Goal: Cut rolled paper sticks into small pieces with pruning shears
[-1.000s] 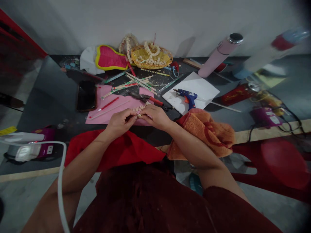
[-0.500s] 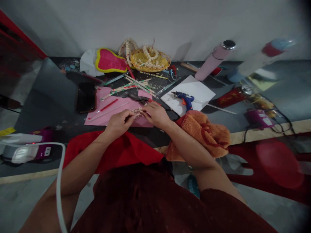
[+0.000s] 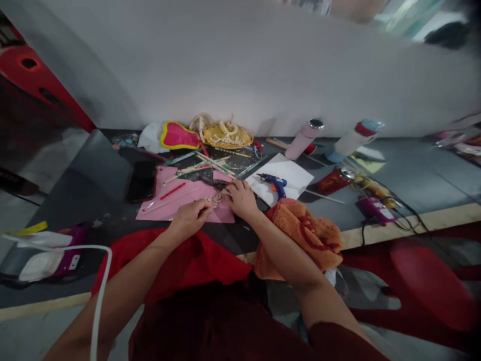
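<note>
A small cluster of pale beaded pieces [image 3: 215, 200] lies between my hands over the pink paper [image 3: 180, 206]. My left hand [image 3: 191, 216] has its fingers pinched together at the cluster's left side. At its right side, my right hand [image 3: 241, 199] has curled fingers, and what lies under its fingertips is too small to make out. Behind my right hand are dark-jawed pliers [image 3: 212, 181], partly covered. Printed paper-wrapped sticks [image 3: 214, 164] lie crossed beyond the pink paper. A blue glue gun [image 3: 275, 184] rests on a white sheet [image 3: 296, 173] to the right.
A yellow basket [image 3: 229, 143] of pale beads stands near the wall. A phone [image 3: 142, 181] lies left, and an orange towel [image 3: 306, 235] sits by my right forearm. Farther right are a pink flask [image 3: 302, 141] and red can [image 3: 334, 179]. A white cable [image 3: 100, 301] crosses my left forearm.
The camera view has tilted upward, showing more wall. My hands have moved slightly apart, and the pale cluster between them shows more fully.
</note>
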A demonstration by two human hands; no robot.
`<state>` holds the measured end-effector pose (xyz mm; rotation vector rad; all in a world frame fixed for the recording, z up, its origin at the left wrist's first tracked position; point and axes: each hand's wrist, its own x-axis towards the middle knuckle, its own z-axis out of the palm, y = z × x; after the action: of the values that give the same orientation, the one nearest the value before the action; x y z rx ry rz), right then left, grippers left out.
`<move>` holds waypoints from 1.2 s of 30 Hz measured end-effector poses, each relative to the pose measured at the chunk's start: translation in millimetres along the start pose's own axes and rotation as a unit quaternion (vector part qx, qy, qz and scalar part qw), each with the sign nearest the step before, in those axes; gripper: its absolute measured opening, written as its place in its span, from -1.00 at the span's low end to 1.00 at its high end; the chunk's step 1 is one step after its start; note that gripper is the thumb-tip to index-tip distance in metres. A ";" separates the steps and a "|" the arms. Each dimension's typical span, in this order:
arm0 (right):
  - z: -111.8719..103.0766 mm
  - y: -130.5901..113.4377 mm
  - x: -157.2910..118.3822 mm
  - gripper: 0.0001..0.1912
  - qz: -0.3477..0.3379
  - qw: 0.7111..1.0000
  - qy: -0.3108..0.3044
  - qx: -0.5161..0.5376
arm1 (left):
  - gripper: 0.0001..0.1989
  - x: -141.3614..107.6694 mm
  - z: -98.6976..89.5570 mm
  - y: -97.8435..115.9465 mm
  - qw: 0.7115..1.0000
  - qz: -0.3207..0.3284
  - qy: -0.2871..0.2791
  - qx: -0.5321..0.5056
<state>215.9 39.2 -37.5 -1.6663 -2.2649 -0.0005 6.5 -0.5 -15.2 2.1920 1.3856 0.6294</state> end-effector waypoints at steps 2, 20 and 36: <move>2.6 1.2 1.0 -0.70 0.002 1.000 0.005 0.000 | -0.81 0.2 -0.2 -0.5 1.000 -0.004 -0.006 -0.003; -39.1 8.0 18.2 -0.71 0.066 0.893 0.069 0.439 | -0.80 2.6 -2.2 -5.9 0.998 0.004 0.045 -0.037; -42.1 2.0 -9.5 -0.75 0.058 0.618 -0.149 0.769 | -0.72 3.1 -9.7 -2.2 0.961 -0.072 0.179 -0.199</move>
<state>231.2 22.9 -0.5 -0.7017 -1.2009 1.7641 0.3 4.5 -8.4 1.6992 1.4220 1.1805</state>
